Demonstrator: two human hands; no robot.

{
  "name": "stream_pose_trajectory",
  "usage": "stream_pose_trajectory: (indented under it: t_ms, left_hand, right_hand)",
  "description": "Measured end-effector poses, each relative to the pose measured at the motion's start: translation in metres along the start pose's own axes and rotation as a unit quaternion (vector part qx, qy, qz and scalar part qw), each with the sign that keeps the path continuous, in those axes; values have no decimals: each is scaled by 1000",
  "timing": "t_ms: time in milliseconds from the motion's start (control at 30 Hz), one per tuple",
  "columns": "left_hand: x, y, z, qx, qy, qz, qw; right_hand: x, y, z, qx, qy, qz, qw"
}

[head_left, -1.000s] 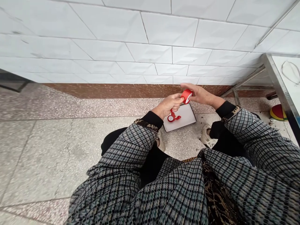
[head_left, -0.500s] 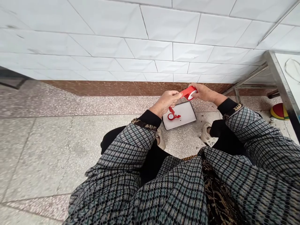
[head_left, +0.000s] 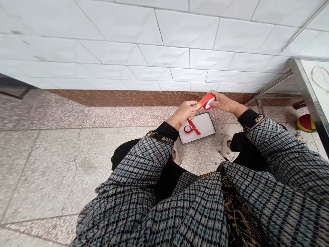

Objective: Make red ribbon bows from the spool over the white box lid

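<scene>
The right grip [head_left: 226, 103] is clasping a red tape roll [head_left: 207, 101] in mid-air, while the left grip [head_left: 183, 115] is clenching against the roll's edge, seemingly working at the tape. A red strip [head_left: 193, 126] is dangling below the left hand toward a small red ring [head_left: 187, 129] lying on a white board [head_left: 204, 128]. The board is resting on a terrazzo floor [head_left: 51, 164], just beyond the person's shoes [head_left: 226, 147], near a tiled wall [head_left: 164, 44].

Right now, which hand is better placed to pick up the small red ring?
Probably the left hand: it sits nearly above the ring on the white board, while the right hand is farther off, holding the red tape roll.
</scene>
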State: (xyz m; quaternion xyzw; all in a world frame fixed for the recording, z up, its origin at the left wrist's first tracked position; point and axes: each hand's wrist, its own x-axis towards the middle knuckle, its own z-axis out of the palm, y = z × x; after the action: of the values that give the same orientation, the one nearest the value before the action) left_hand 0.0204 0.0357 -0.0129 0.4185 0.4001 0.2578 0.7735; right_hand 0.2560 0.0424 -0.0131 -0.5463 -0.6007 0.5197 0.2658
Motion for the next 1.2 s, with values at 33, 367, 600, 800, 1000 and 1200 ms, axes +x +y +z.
stream_pose_trajectory:
  t_ms: [33, 367, 600, 800, 1000, 1200]
  left_hand:
    - [0, -1, 0, -2, -1, 1, 1000]
    - [0, -5, 5, -7, -12, 9, 1000]
    - [1, -13, 16, 23, 81, 88, 993]
    - [2, -14, 14, 29, 27, 140, 989]
    - [6, -8, 6, -44, -38, 73, 996]
    - [7, -5, -3, -60, -38, -14, 997]
  right_hand:
    - [0, 0, 0, -4, 4, -2, 1000]
    - [1, 7, 0, 79, -19, -59, 995]
    - [0, 9, 2, 177, -70, -91, 977]
    - [-3, 4, 6, 239, -72, -58, 967]
    - [-3, 10, 13, 270, -67, -23, 960]
    - [0, 10, 1, -7, -55, -112, 992]
